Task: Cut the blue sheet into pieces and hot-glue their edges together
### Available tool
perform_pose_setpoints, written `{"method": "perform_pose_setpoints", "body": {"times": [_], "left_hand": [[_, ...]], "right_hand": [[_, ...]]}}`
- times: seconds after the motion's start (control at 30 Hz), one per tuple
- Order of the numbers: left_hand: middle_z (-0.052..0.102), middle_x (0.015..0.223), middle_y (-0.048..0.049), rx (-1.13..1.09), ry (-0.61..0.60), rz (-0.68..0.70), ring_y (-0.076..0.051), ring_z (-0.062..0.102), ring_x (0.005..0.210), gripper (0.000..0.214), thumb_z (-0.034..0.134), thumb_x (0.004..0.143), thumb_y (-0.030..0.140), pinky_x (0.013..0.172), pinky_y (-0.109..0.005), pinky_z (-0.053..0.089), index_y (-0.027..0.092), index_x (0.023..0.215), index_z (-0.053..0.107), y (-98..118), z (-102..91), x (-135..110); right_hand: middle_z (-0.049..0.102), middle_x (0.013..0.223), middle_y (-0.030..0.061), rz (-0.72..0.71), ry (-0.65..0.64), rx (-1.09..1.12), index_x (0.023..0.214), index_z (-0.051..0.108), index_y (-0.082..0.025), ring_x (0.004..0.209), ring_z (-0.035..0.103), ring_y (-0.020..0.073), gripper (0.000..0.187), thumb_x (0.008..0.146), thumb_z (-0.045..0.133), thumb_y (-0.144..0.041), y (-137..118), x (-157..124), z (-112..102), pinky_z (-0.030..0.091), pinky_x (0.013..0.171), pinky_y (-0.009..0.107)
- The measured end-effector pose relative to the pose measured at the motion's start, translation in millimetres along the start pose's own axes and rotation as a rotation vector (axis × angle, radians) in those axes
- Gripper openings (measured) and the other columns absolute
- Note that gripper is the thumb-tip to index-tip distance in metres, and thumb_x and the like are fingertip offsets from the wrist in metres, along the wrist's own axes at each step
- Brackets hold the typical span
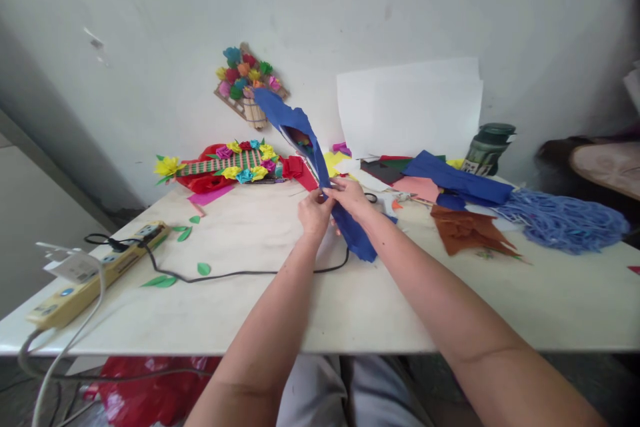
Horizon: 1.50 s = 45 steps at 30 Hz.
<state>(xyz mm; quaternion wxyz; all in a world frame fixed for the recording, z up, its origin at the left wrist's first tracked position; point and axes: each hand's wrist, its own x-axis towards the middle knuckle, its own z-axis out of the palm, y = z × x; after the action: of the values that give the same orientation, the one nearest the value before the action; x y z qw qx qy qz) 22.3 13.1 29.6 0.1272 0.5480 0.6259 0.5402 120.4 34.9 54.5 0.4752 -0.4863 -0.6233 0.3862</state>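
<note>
A long strip of dark blue paper [296, 119] is held up over the middle of the table, slanting from upper left to lower right. My left hand [316, 212] has its fingers closed on the strip's middle. Pressed close beside it, my right hand [349, 195] also pinches the blue paper. The strip's lower end hangs below my right wrist, near the tabletop. Through a gap in the upper part some coloured patches show, which I cannot make out. Both sets of fingertips are partly hidden by each other and the paper.
A yellow power strip [95, 273] with a black cord [225, 273] lies left, near green paper leaves [204, 269]. Paper flowers [245, 175] sit behind. To the right are blue paper [455, 177], brown paper [465, 230], blue shreds [570, 221] and a dark bottle [489, 149].
</note>
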Motion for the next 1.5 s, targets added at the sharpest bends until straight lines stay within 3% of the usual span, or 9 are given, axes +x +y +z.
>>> {"method": "perform_pose_setpoints", "body": {"times": [0.27, 0.43, 0.57, 0.77, 1.07, 1.27, 1.5], "left_hand": [[0.056, 0.054, 0.0017, -0.160, -0.011, 0.014, -0.011, 0.049, 0.052, 0.022, 0.062, 0.064, 0.036, 0.052, -0.021, 0.035, 0.017, 0.074, 0.066, -5, 3.0, 0], [0.052, 0.052, 0.0030, -0.375, -0.061, -0.058, -0.009, 0.045, 0.048, 0.025, 0.065, 0.061, 0.037, 0.046, -0.020, 0.034, 0.015, 0.073, 0.064, -10, 6.5, 1], [0.048, 0.049, 0.0046, -0.501, -0.111, -0.106, -0.007, 0.040, 0.043, 0.025, 0.066, 0.060, 0.038, 0.040, -0.019, 0.030, 0.015, 0.070, 0.062, -15, 11.0, 0], [0.046, 0.047, 0.0052, -0.441, -0.100, -0.081, -0.007, 0.039, 0.044, 0.019, 0.065, 0.059, 0.032, 0.042, -0.019, 0.030, 0.015, 0.065, 0.060, -15, 10.4, 0], [0.051, 0.051, 0.0036, -0.416, -0.115, -0.054, -0.009, 0.042, 0.047, 0.019, 0.062, 0.061, 0.031, 0.045, -0.020, 0.031, 0.015, 0.071, 0.062, -16, 10.0, 0], [0.058, 0.056, 0.0004, -0.394, -0.111, -0.046, -0.011, 0.049, 0.052, 0.018, 0.062, 0.060, 0.028, 0.049, -0.021, 0.036, 0.014, 0.072, 0.063, -18, 12.5, 2], [0.064, 0.065, -0.0021, -0.454, -0.133, -0.061, -0.015, 0.058, 0.064, 0.015, 0.060, 0.060, 0.024, 0.058, -0.023, 0.043, 0.015, 0.072, 0.063, -14, 12.4, 0]], "right_hand": [[0.067, 0.097, 0.0060, 0.020, -0.008, -0.043, 0.115, 0.058, -0.019, 0.074, 0.065, 0.0192, 0.049, 0.069, 0.067, -0.034, 1, 0, -3, 0.053, 0.064, 0.031], [0.067, 0.097, 0.0069, -0.030, 0.085, -0.239, 0.107, 0.064, -0.017, 0.092, 0.062, 0.0202, 0.043, 0.074, 0.058, -0.044, 3, 11, -5, 0.047, 0.079, 0.029], [0.065, 0.105, 0.0082, 0.023, 0.148, -0.482, 0.105, 0.065, -0.018, 0.099, 0.059, 0.0234, 0.049, 0.071, 0.056, -0.053, -6, 15, -6, 0.043, 0.082, 0.031], [0.065, 0.106, 0.0072, 0.033, 0.170, -0.694, 0.108, 0.063, -0.023, 0.100, 0.058, 0.0262, 0.052, 0.068, 0.056, -0.056, -19, 11, 1, 0.044, 0.079, 0.034], [0.064, 0.108, 0.0070, -0.040, 0.151, -0.792, 0.112, 0.059, -0.023, 0.099, 0.058, 0.0239, 0.048, 0.074, 0.052, -0.050, -24, 9, 4, 0.044, 0.078, 0.032], [0.064, 0.106, 0.0115, -0.014, 0.112, -0.835, 0.114, 0.057, -0.019, 0.099, 0.058, 0.0269, 0.061, 0.072, 0.048, -0.063, -26, 8, 9, 0.044, 0.077, 0.035], [0.064, 0.105, 0.0113, -0.035, 0.099, -0.938, 0.121, 0.049, -0.020, 0.098, 0.059, 0.0253, 0.054, 0.075, 0.053, -0.048, -32, 11, 12, 0.043, 0.075, 0.033]]}}
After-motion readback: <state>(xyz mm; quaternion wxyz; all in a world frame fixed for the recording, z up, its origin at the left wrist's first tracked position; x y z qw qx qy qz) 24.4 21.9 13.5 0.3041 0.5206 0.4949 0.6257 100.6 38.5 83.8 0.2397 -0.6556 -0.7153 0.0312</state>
